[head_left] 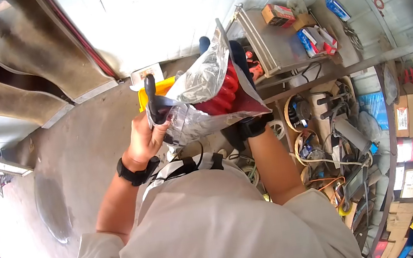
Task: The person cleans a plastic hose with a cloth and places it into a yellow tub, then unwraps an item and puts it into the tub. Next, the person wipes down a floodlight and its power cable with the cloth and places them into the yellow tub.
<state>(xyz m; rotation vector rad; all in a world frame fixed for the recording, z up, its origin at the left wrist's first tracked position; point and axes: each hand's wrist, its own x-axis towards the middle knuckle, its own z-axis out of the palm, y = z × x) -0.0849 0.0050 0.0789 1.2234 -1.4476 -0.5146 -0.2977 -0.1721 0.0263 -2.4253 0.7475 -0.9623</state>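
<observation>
A shiny silver plastic bag [189, 123] is held up in front of my body, its mouth gaping. Coiled red tubing or similar glossy red rounds [227, 91] show inside it. My left hand [145, 139] is closed on the bag's left edge, thumb pressed against it. A black curved handle [151, 92] rises beside these fingers; what it belongs to is hidden, and I cannot tell whether the hand grips it too. On the other side, my right forearm [267, 152] reaches up behind the bag, which hides the right hand and its fingers.
Beyond the bag, a yellow container [160, 89] stands on the concrete floor [85, 136]. At the right, a metal cabinet [274, 46] carries small boxes [278, 14]. Shelves hold cable reels [298, 110], tools and cords. Cardboard boxes [408, 115] line the far right; curved metal panels [38, 36] stand upper left.
</observation>
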